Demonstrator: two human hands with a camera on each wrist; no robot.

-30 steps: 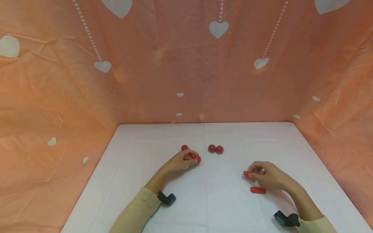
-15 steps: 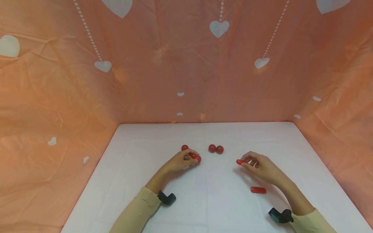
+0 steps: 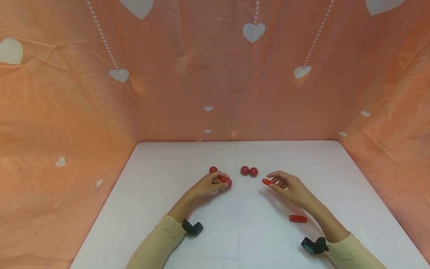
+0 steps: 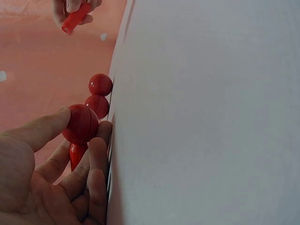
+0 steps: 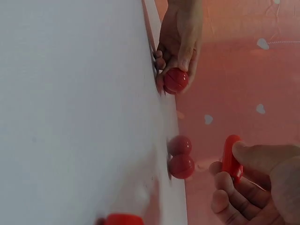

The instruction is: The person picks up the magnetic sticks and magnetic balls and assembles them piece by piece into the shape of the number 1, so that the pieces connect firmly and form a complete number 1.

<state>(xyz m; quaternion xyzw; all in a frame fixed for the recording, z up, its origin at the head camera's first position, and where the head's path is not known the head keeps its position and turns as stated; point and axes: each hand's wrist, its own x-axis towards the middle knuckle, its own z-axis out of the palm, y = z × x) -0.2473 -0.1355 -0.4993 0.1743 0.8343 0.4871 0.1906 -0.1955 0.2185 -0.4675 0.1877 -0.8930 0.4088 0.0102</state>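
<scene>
Rod (image 5: 229, 158), bright red, hung over the table (image 3: 255, 239), narrowly pinched in our right hand (image 3: 290, 188); our left hand (image 3: 209, 185) closely gripped a red ball (image 4: 80, 125). We judged this carrying; next called for a steady pinch.

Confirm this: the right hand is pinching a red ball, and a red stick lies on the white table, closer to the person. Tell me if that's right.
Not quite: the right hand is pinching a red stick instead, as its long shape in the right wrist view shows. The other red stick does lie on the white table, closer to the person.
</scene>
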